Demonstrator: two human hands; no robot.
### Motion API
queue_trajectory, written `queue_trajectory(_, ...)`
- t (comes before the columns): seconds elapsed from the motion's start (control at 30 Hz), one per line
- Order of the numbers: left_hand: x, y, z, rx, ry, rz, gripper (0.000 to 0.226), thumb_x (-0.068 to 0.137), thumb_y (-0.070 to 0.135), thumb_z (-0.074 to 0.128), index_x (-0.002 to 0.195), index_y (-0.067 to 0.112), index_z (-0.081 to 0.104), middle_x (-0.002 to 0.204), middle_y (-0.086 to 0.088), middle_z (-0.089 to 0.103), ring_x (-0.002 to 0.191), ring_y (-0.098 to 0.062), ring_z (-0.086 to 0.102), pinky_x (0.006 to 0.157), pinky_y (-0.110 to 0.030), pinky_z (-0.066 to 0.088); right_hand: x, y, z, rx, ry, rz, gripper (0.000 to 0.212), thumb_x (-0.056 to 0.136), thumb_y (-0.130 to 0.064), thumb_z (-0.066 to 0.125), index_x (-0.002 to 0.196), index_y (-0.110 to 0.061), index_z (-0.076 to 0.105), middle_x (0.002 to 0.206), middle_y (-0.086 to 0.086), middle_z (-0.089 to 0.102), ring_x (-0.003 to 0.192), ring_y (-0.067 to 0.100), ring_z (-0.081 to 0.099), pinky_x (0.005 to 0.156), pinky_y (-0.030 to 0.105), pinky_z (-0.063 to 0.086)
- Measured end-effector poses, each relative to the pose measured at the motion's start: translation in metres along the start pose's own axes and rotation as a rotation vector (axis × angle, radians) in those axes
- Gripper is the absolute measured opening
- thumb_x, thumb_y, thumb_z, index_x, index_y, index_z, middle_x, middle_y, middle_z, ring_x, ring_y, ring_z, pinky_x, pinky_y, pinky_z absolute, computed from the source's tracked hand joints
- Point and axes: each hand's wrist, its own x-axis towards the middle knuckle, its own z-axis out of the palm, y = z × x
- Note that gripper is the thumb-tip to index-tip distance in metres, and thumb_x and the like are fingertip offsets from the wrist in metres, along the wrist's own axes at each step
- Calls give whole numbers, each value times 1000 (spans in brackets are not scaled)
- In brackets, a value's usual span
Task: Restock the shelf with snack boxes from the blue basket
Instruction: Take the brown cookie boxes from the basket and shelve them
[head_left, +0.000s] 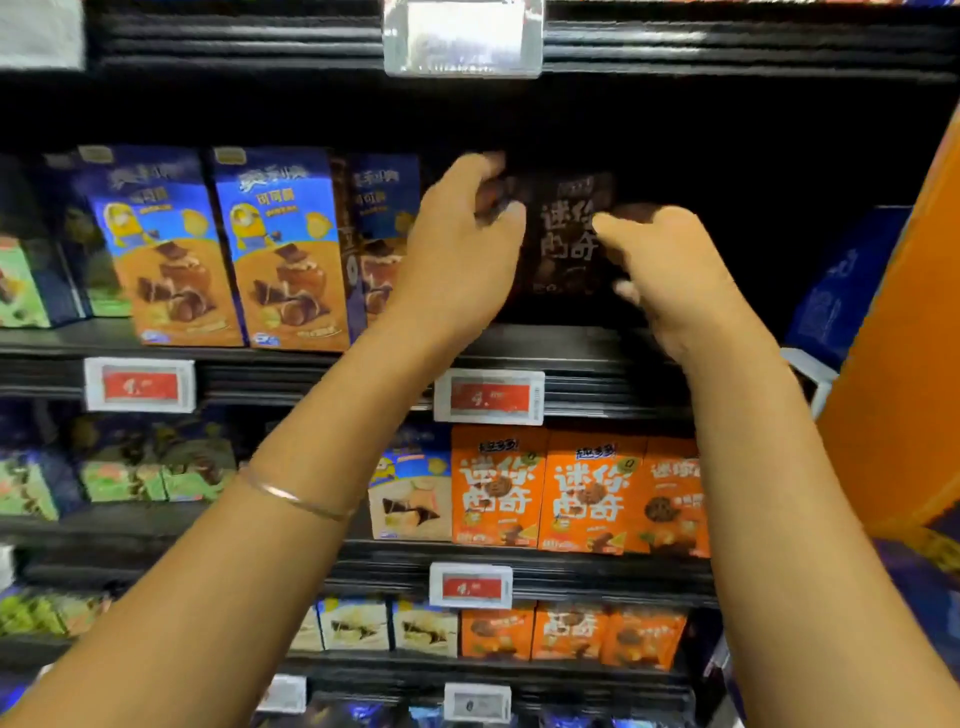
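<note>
My left grip and right grip hold the brown box between them; pushed crooked, it could tip.

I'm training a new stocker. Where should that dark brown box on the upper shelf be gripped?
Its upright side edges, from the front: left hand on the left edge, right hand on the right. The dark brown box stands upright, face forward, with a blue box close on its left.

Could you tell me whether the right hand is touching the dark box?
Touching. The head view shows the right hand gripping the dark box by its right edge.
</note>
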Motion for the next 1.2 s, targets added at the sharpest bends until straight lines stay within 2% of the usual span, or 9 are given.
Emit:
queue_trajectory(0.1,-74,-11,-60,-269,-35,-59,32,100,36,56,129,27,63,132,-1,71,117,-16,73,90,-32,61,-77,-8,-3,144,-131,-30,29,87,-44,61,111,-30,68,123,-10,71,116,7,66,97,33,51)
queue_trajectory(0.27,-201,-84,-165,-463,-23,-287,36,103,38,42,121,18,66,113,-8,80,101,-28,79,75,-36,64,-219,16,43,388,-197,85,37,93,-32,52,124,-15,61,123,4,73,117,19,68,103,39,50)
queue_trajectory(0.37,-275,-152,-209,-500,-20,-589,42,110,46,36,118,18,66,104,-3,81,90,-20,79,70,-32,63,-310,69,117,438,-215,395,25,100,-31,49,113,-15,63,112,3,76,108,19,72,94,37,55)
queue_trajectory(0.53,-407,-265,-265,-401,-63,-1201,54,111,57,21,109,25,65,107,1,75,88,-15,73,71,-30,52,-454,179,228,252,-286,1030,38,105,-47,41,115,-18,63,121,5,69,115,22,66,90,38,50)
queue_trajectory(0.73,-572,-373,-315,-231,10,-1624,56,107,67,28,102,24,64,109,-1,73,88,-18,69,70,-32,45,-587,312,279,30,-399,1388,44,102,-58,43,112,-20,62,129,5,64,119,23,61,90,37,49)
queue_trajectory(0.87,-670,-450,-308,-94,63,-1721,54,109,61,36,97,19,67,90,-3,67,74,-18,58,68,-31,44,-663,413,306,-49,-512,1542,66,100,-63,40,140,-13,53,145,8,54,135,27,51,111,46,40)
queue_trajectory(1.0,-743,-538,-303,196,20,-1604,54,114,43,38,131,1,67,128,-21,70,110,-29,68,101,-40,54,-726,513,344,-44,-556,1599,70,100,-64,39,145,-11,49,150,11,51,136,29,49,105,45,39)
queue_trajectory(1.13,-804,-625,-305,373,78,-1406,32,114,17,39,132,1,61,114,-13,69,80,-3,65,66,-9,47,-784,602,398,29,-663,1562,70,101,-62,38,149,-11,45,152,12,48,138,29,47,112,46,36)
queue_trajectory(1.2,-829,-669,-305,418,48,-1379,37,114,15,37,138,-5,56,134,-23,65,105,-20,65,80,-21,48,-806,636,429,75,-691,1517,69,100,-62,41,149,-14,46,150,12,50,131,27,51,110,47,38)
